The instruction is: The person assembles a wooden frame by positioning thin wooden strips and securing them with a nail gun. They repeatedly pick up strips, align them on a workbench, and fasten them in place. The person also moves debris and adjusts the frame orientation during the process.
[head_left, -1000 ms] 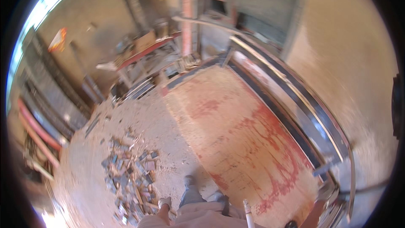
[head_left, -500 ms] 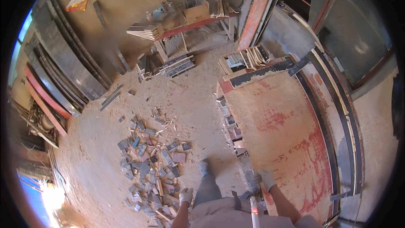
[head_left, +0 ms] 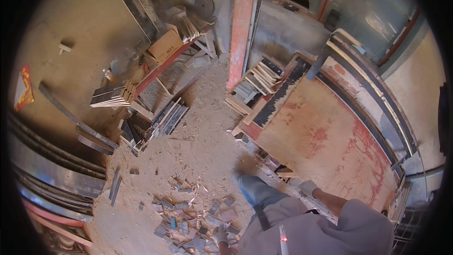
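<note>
My left hand [head_left: 220,235], in a pale glove, hangs low at the edge of a pile of small wood offcuts [head_left: 188,236] on the floor. Its fingers look loosely apart, and I see nothing held in them. My right hand [head_left: 309,188], also gloved, is at the near left edge of a low worktable [head_left: 302,123] with a worn, red-stained wooden top. The glove's fingers are too indistinct to show whether they grip the edge or anything else. A lit cigarette [head_left: 283,238] juts into view in front of my shirt.
Cut wood pieces fill a crate [head_left: 255,82] beyond the worktable. A red bench [head_left: 160,68] carries a cardboard box [head_left: 165,46] and stacked boards [head_left: 113,95]. More offcuts stand on the floor [head_left: 158,123] before it. Long curved panels [head_left: 56,170] lean at left; sawdust covers the floor.
My view has turned to the right and moved forward, with the bench and crate now closer. My right hand has shifted along the worktable's edge; my left hand stays low by the offcuts.
</note>
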`<state>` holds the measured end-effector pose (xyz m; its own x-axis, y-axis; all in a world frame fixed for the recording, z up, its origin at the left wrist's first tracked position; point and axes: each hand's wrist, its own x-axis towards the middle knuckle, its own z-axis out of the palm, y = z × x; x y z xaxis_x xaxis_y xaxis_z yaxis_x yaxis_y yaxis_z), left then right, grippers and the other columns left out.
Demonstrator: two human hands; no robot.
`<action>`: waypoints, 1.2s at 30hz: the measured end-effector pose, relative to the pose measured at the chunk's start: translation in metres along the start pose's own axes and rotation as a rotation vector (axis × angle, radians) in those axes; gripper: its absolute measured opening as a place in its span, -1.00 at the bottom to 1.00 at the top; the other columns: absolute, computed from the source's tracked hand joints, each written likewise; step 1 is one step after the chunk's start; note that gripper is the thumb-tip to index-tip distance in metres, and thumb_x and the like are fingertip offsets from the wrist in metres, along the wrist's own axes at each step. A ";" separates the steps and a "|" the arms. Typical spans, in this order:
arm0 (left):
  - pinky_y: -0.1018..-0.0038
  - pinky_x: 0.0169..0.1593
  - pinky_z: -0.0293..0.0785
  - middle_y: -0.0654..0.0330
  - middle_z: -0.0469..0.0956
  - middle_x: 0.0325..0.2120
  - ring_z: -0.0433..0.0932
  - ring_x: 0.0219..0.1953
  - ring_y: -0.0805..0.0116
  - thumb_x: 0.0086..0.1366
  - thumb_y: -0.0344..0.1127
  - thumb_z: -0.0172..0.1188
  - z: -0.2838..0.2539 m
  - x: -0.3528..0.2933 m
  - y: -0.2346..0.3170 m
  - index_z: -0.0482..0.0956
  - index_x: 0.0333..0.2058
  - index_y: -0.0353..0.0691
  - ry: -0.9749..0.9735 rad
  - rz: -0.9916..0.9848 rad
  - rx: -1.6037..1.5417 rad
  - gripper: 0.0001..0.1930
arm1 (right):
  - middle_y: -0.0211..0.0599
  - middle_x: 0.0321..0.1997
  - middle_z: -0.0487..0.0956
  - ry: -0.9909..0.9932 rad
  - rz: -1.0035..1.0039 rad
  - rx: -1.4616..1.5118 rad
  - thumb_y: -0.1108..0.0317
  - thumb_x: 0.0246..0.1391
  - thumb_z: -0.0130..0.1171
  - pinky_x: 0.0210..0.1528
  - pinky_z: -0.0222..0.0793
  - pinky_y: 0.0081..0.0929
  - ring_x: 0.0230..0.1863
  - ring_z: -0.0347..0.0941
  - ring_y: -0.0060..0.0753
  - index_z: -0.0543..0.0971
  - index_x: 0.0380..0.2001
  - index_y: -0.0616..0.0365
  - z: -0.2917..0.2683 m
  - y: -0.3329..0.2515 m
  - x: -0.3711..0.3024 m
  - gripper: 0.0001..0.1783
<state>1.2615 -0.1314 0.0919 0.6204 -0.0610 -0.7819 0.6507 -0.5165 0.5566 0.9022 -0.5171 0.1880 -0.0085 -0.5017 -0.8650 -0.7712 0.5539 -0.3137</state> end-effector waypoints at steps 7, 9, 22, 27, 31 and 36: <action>0.26 -0.19 0.55 0.01 0.68 -0.33 0.62 -0.33 0.24 0.21 -0.05 0.36 -0.001 0.147 0.176 0.64 0.00 -0.34 0.019 0.123 0.560 -0.48 | -0.14 -0.61 0.62 -0.087 -0.260 -0.205 0.08 0.35 -0.01 -0.52 0.48 -0.28 -0.57 0.60 -0.31 0.61 -0.51 0.30 0.087 -0.179 0.108 -0.49; 0.25 -0.10 0.54 -0.01 0.69 -0.27 0.64 -0.25 0.21 0.20 -0.05 0.38 -0.002 0.160 0.267 0.65 0.00 -0.32 0.044 0.172 0.633 -0.49 | -0.19 -0.57 0.63 -0.181 -0.364 -0.331 0.11 0.35 0.03 -0.51 0.46 -0.35 -0.58 0.57 -0.38 0.60 -0.40 0.23 0.125 -0.277 0.138 -0.59; 0.05 0.35 0.31 -0.25 0.36 0.26 0.31 0.32 -0.27 0.13 -0.13 0.48 0.142 0.649 0.592 0.27 0.35 -0.30 0.021 0.666 1.309 -0.12 | 0.15 0.24 0.52 -0.145 -0.439 -0.147 -0.15 0.15 0.19 0.27 0.34 -0.10 0.22 0.48 0.14 0.50 0.25 0.20 0.391 -0.734 0.446 -0.23; 0.03 0.40 0.22 -0.27 0.29 0.30 0.25 0.35 -0.28 0.06 -0.04 0.53 0.266 0.798 0.661 0.14 0.38 -0.39 -0.103 0.831 1.473 0.04 | 0.14 0.25 0.54 -0.060 -0.454 -0.117 -0.03 0.04 0.31 0.31 0.39 -0.14 0.25 0.51 0.11 0.32 0.42 0.10 0.484 -0.826 0.601 -0.09; 0.09 0.38 0.28 -0.25 0.31 0.29 0.28 0.34 -0.24 0.04 0.00 0.55 0.314 0.872 0.663 0.12 0.38 -0.42 -0.135 0.764 1.619 0.09 | 0.07 0.12 0.64 0.014 -0.454 -0.192 0.05 -0.01 0.38 0.19 0.50 -0.16 0.16 0.58 0.07 0.44 0.28 0.10 0.531 -0.876 0.666 -0.21; 0.14 0.26 0.43 -0.19 0.52 0.11 0.53 0.15 -0.12 0.07 -0.03 0.50 0.332 0.882 0.686 0.41 0.21 -0.35 -0.226 0.739 1.696 -0.19 | 0.08 0.05 0.63 -0.090 -0.334 -0.093 0.06 -0.01 0.41 0.09 0.48 -0.08 0.06 0.57 0.17 0.54 0.06 0.14 0.531 -0.854 0.662 -0.39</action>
<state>2.1094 -0.8234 -0.3092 0.3831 -0.6664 -0.6397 -0.8535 -0.5202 0.0308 1.8937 -0.9694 -0.3243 0.3067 -0.5818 -0.7533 -0.7770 0.3041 -0.5512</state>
